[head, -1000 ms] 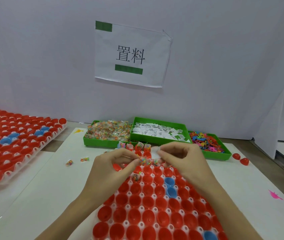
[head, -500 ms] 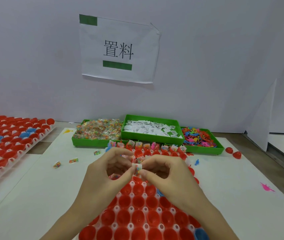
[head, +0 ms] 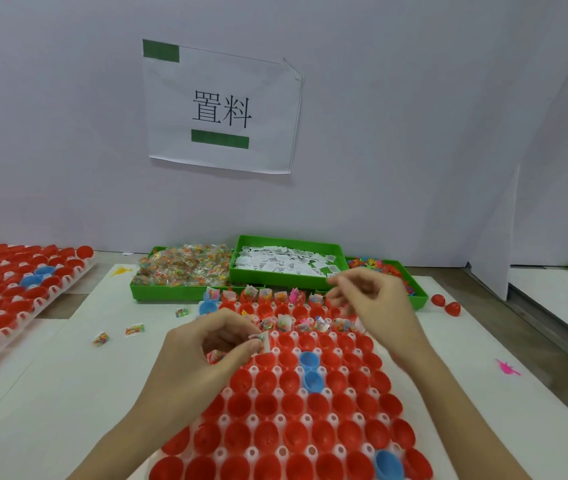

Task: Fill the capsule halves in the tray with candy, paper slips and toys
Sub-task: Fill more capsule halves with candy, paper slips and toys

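Head view: left hand (head: 206,351) pinching a white paper slip (head: 264,342) over the tray (head: 277,422) of red and blue capsule halves (head: 312,405); right hand (head: 370,303) raised near the slip bin (head: 286,265), fingers loosely curled, grasp cannot be told. Candy bin (head: 182,271) left, toy bin (head: 410,282) right. Two far rows filled.

White plastic tray (head: 277,419) of open red and blue capsule halves (head: 310,407); its two far rows hold candy packets, paper slips and toys (head: 284,322). My left hand (head: 206,355) pinches a white paper slip (head: 264,342).
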`<state>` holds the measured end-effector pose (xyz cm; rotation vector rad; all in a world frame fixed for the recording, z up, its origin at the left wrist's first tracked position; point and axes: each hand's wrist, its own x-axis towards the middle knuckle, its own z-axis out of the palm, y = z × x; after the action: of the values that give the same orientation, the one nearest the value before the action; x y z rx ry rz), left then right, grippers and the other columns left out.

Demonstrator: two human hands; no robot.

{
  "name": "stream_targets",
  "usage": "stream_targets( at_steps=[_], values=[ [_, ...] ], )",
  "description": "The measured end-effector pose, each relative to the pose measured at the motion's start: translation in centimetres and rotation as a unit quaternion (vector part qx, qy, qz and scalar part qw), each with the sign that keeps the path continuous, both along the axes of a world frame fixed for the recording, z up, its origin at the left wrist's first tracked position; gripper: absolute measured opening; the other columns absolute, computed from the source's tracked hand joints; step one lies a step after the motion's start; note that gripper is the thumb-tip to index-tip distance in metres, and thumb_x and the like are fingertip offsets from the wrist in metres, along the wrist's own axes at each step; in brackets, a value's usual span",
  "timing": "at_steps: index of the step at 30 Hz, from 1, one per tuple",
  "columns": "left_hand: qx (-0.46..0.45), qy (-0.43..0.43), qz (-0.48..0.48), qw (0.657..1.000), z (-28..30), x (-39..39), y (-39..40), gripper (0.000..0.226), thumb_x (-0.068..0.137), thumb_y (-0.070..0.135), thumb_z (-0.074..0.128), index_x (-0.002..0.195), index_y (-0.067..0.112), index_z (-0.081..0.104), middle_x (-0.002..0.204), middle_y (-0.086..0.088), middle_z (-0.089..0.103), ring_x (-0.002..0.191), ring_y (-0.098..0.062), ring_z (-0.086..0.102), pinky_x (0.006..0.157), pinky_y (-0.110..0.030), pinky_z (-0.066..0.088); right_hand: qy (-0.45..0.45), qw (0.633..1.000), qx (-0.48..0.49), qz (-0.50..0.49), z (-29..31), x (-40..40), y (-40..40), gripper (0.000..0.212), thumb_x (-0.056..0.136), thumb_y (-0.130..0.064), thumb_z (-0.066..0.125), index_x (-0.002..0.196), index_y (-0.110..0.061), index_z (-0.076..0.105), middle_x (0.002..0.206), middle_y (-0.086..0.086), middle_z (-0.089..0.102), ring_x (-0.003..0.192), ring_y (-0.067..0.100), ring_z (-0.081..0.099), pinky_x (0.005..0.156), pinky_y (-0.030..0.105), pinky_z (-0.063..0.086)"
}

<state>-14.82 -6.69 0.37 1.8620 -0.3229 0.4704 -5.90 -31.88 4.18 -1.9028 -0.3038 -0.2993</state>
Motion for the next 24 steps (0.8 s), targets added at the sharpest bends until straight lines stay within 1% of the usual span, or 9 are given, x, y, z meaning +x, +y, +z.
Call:
stream_targets(
  at_steps=[2,4,5,8,11,14,18,22,24],
  values=[
    [0.000,0.005,-0.001,1.000,-0.1,0.1,0.0,0.010,0.080,0.034,0.077,0.089,0.035,0.075,0.092,0.005,0.078,0.080,-0.017,0.073,0.074,-0.026,0.059,0.001,0.993,-0.001,-0.115,-0.6,3.3,-1.5,0.013,0.097,-0.009,0.065,0.097,-0.012,0.078,0.078,0.001,0.076,0.073,0.016,0.073,0.066,0.027,0.061],
    [0.008,0.003,-0.004,1.000,-0.2,0.2,0.1,0.010,0.082,0.029,0.079,0.089,0.035,0.074,0.090,0.005,0.077,0.079,-0.017,0.073,0.074,-0.024,0.058,0.002,0.976,-0.064,-0.206,-1.6,6.8,-3.2,0.012,0.096,-0.009,0.068,0.100,-0.007,0.079,0.090,0.007,0.078,0.082,0.019,0.072,0.081,0.035,0.061],
    [0.012,0.000,-0.002,1.000,-0.2,0.2,0.1,0.013,0.083,0.024,0.080,0.089,0.034,0.075,0.088,0.005,0.077,0.079,-0.017,0.073,0.073,-0.024,0.058,0.006,0.968,-0.104,-0.227,-2.2,8.3,-3.9,0.011,0.095,-0.009,0.070,0.101,-0.006,0.079,0.096,0.010,0.078,0.087,0.020,0.071,0.087,0.037,0.058],
    [0.019,-0.004,0.002,1.000,-0.2,0.3,0.5,0.018,0.084,0.017,0.081,0.090,0.033,0.075,0.087,0.005,0.077,0.079,-0.017,0.073,0.073,-0.024,0.058,0.024,0.952,-0.210,-0.221,-3.6,11.7,-5.2,0.012,0.092,-0.008,0.074,0.102,-0.004,0.079,0.104,0.013,0.078,0.096,0.024,0.071,0.092,0.033,0.053],
    [0.018,-0.010,0.004,1.000,0.0,0.4,0.7,0.018,0.084,0.015,0.082,0.090,0.031,0.076,0.086,0.005,0.076,0.079,-0.017,0.073,0.073,-0.021,0.058,0.047,0.934,-0.301,-0.189,-4.1,13.7,-5.3,0.019,0.089,-0.020,0.079,0.103,-0.008,0.081,0.103,0.012,0.078,0.094,0.023,0.071,0.087,0.030,0.053],
    [0.018,-0.014,0.000,1.000,0.0,0.5,0.9,0.018,0.085,0.013,0.081,0.091,0.030,0.077,0.085,0.004,0.076,0.078,-0.018,0.074,0.072,-0.020,0.057,0.087,0.915,-0.351,-0.181,-4.0,15.0,-4.8,0.026,0.082,-0.034,0.085,0.097,-0.013,0.082,0.097,0.008,0.078,0.088,0.022,0.070,0.082,0.037,0.059],
    [0.023,-0.015,0.000,1.000,-0.1,0.6,1.1,0.017,0.084,0.018,0.081,0.092,0.032,0.076,0.086,0.005,0.076,0.080,-0.018,0.073,0.072,-0.021,0.057,0.120,0.912,-0.340,-0.197,-4.0,16.0,-4.6,0.030,0.080,-0.032,0.087,0.095,-0.007,0.081,0.098,0.012,0.077,0.093,0.025,0.069,0.084,0.038,0.058],
    [0.022,-0.021,-0.005,1.000,0.0,0.5,1.0,0.011,0.083,0.029,0.078,0.092,0.034,0.075,0.086,0.006,0.076,0.081,-0.018,0.073,0.073,-0.023,0.058,0.120,0.930,-0.284,-0.198,-4.4,15.9,-5.2,0.020,0.085,-0.025,0.083,0.092,-0.006,0.082,0.095,0.011,0.078,0.075,0.013,0.061,0.073,0.032,0.048],
    [0.027,-0.023,-0.008,0.999,0.0,0.5,0.9,0.010,0.083,0.031,0.077,0.092,0.034,0.076,0.086,0.006,0.076,0.081,-0.018,0.073,0.073,-0.025,0.058,0.112,0.943,-0.248,-0.192,-4.5,15.4,-5.4,0.017,0.086,-0.022,0.082,0.093,-0.006,0.082,0.096,0.011,0.078,0.079,0.015,0.062,0.075,0.032,0.048]
  ],
)
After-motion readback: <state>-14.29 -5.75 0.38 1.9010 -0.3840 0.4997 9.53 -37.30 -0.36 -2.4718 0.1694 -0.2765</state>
